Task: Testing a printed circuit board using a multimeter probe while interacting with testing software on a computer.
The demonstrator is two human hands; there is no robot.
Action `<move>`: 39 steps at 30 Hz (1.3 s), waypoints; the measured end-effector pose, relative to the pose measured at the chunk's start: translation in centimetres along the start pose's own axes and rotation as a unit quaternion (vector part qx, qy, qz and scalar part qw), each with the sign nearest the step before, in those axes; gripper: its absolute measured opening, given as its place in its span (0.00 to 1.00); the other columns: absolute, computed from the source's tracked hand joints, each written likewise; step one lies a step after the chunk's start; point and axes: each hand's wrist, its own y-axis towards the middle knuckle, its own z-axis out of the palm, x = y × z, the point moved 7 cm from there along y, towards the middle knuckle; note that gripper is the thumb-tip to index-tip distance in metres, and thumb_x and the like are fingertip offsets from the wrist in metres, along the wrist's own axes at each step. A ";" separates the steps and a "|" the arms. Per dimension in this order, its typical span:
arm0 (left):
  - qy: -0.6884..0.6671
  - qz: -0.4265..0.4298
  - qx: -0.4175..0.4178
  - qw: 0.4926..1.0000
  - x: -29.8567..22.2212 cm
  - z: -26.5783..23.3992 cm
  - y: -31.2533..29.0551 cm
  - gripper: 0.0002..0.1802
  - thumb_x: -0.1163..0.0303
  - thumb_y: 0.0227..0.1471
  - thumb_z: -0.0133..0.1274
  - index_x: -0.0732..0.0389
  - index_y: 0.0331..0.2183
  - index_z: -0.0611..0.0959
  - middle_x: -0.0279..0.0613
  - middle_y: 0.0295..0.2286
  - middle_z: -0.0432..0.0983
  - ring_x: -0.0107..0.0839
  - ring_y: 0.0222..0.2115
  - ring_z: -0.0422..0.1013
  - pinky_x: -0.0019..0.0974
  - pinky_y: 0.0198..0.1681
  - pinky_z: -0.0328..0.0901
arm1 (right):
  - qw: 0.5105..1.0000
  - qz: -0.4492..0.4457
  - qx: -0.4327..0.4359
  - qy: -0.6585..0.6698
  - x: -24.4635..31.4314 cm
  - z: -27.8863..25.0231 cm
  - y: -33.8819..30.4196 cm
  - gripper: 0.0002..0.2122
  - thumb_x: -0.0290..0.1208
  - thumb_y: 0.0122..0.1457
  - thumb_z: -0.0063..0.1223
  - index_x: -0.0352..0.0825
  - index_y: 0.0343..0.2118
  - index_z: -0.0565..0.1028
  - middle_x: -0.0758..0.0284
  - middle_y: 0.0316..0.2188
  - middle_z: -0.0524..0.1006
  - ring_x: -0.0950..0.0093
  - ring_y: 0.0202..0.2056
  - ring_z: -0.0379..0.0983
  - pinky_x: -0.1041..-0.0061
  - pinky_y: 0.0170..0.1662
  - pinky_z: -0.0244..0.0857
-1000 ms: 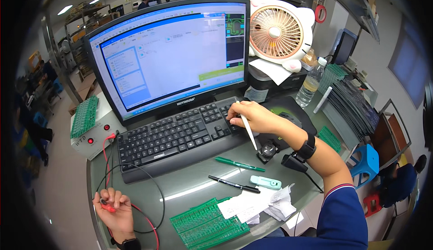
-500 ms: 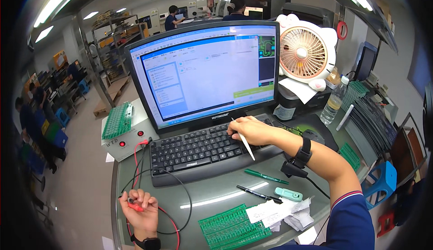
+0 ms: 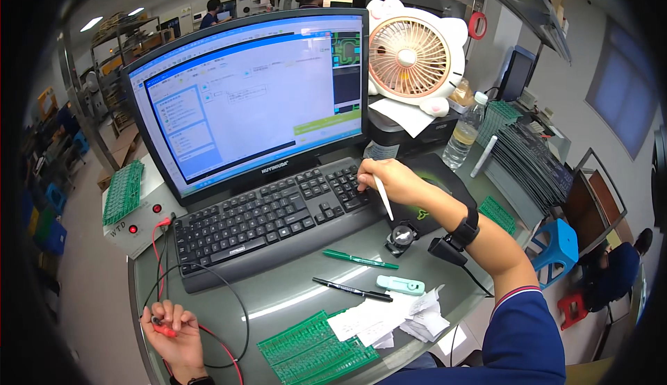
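Note:
My left hand (image 3: 174, 340) is raised over the near left of the desk, its fingers closed round a red test probe (image 3: 165, 329) and a dark-tipped one beside it. Red and black leads loop away from them. My right hand (image 3: 394, 180) rests at the number pad of the black keyboard (image 3: 243, 228), fingertips at the keys. A slim white pen-like stick (image 3: 383, 199) is held in that hand and slants down toward me; its exact kind does not show. Behind the keyboard stands a lit monitor (image 3: 257, 117) with a file window on it.
Green circuit panels (image 3: 306, 350), paper slips (image 3: 372, 319), a green marker (image 3: 358, 259), a black marker (image 3: 351, 289) and a teal clip-like object (image 3: 401, 285) lie in front. A grey tester box (image 3: 142, 228) is left; a fan (image 3: 410, 58) and bottle (image 3: 464, 135) stand right.
The whole view has swung to the right. My right hand has shifted rightward along the keyboard, uncovering number-pad keys. A small box now shows on the screen. Both hands keep their hold.

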 end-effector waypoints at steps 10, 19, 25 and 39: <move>0.004 -0.001 0.009 1.000 -0.1 -0.8 -0.1 0.16 0.61 0.63 0.39 0.58 0.25 0.68 0.31 0.19 0.58 0.22 0.18 0.56 0.31 0.31 0.64 | 0.998 -0.022 0.032 -0.055 2.4 1.0 -0.8 0.07 0.35 0.62 0.48 0.38 0.32 0.72 0.69 0.27 0.78 0.66 0.37 0.74 0.65 0.49 0.60; 0.002 0.005 -0.015 1.000 -0.2 -0.7 -0.1 0.16 0.62 0.62 0.39 0.58 0.25 0.68 0.31 0.19 0.57 0.22 0.17 0.55 0.30 0.29 0.63 | 0.986 -0.025 0.002 -0.166 2.1 1.9 1.1 0.08 0.38 0.62 0.48 0.40 0.34 0.72 0.62 0.28 0.76 0.63 0.37 0.73 0.62 0.44 0.60; -0.005 0.007 -0.033 0.999 0.2 0.0 -0.3 0.16 0.60 0.61 0.41 0.58 0.24 0.69 0.31 0.19 0.57 0.22 0.17 0.55 0.30 0.28 0.62 | 0.986 -0.094 0.010 -0.139 3.3 2.0 1.1 0.07 0.38 0.62 0.48 0.41 0.33 0.73 0.66 0.27 0.76 0.65 0.37 0.73 0.64 0.45 0.60; -0.010 -0.001 -0.059 0.998 0.1 -0.3 -0.4 0.20 0.56 0.60 0.42 0.58 0.22 0.72 0.32 0.18 0.61 0.23 0.16 0.57 0.30 0.27 0.60 | 0.984 0.109 -0.139 0.002 -1.5 -4.8 -6.6 0.05 0.29 0.58 0.54 0.32 0.34 0.75 0.60 0.34 0.79 0.62 0.37 0.77 0.67 0.44 0.68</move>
